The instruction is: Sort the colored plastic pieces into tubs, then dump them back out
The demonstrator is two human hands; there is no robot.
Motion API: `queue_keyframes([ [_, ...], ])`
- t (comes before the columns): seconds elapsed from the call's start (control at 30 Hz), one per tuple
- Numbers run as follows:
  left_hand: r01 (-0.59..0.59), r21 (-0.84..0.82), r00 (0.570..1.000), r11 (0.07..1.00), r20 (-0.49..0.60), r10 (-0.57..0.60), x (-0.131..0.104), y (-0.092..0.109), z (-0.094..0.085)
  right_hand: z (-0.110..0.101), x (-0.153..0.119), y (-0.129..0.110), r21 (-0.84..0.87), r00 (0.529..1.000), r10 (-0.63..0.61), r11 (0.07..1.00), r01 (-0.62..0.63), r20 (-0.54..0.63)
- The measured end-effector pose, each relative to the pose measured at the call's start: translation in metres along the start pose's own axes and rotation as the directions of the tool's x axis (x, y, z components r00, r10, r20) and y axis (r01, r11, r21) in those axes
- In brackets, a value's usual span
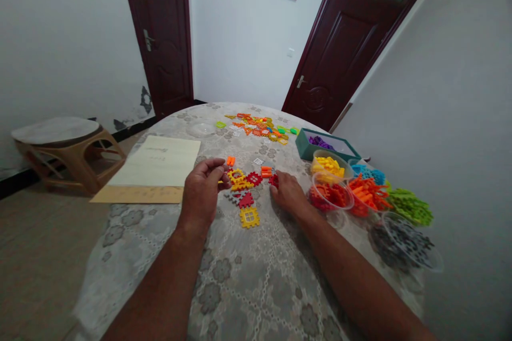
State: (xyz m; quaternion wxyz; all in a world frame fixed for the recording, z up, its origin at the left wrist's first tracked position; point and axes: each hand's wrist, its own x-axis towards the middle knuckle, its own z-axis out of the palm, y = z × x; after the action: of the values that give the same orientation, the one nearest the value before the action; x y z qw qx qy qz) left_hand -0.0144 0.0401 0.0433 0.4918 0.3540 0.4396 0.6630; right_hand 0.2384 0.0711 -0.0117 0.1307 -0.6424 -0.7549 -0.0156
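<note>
My left hand [202,189] is closed, its thumb and fingertips pressed together at the left edge of a small cluster of plastic building pieces. A bit of yellow shows by its fingertips, but I cannot tell whether it is held. My right hand [288,192] has its fingers closed on a red building piece [274,180], low over the table. Between the hands lie yellow notched pieces [237,176], a red window piece [254,178], a red piece [246,200] beside a grey one [233,197], and a yellow window piece [250,217]. Orange pieces [266,171] lie near my right fingertips.
Clear tubs at right hold yellow [328,168], red [330,194], orange [366,194] and grey pieces [406,240]. Behind them stands a green box [306,145] with purple pieces. A mixed heap [260,127] lies at the far side. Paper [156,160] lies at left.
</note>
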Motion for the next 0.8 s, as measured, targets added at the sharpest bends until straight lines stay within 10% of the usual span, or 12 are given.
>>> queue_keyframes([
  [0.33, 0.068, 0.181, 0.969, 0.981, 0.221, -0.108, -0.004, -0.008, 0.003, 0.012, -0.004, 0.031, 0.409, 0.982, 0.121, 0.911, -0.051, -0.146],
  [0.6, 0.075, 0.403, 0.859, 0.912, 0.439, -0.264, -0.01, -0.023, 0.007, 0.008, -0.021, -0.032, 0.491, 0.862, -0.261, 0.734, 0.47, -0.434],
  [0.8, 0.113, 0.381, 0.904, 0.918, 0.345, -0.254, -0.002, -0.032, 0.003, 0.019, -0.015, -0.028, 0.476, 0.864, -0.244, 0.753, 0.455, -0.44],
])
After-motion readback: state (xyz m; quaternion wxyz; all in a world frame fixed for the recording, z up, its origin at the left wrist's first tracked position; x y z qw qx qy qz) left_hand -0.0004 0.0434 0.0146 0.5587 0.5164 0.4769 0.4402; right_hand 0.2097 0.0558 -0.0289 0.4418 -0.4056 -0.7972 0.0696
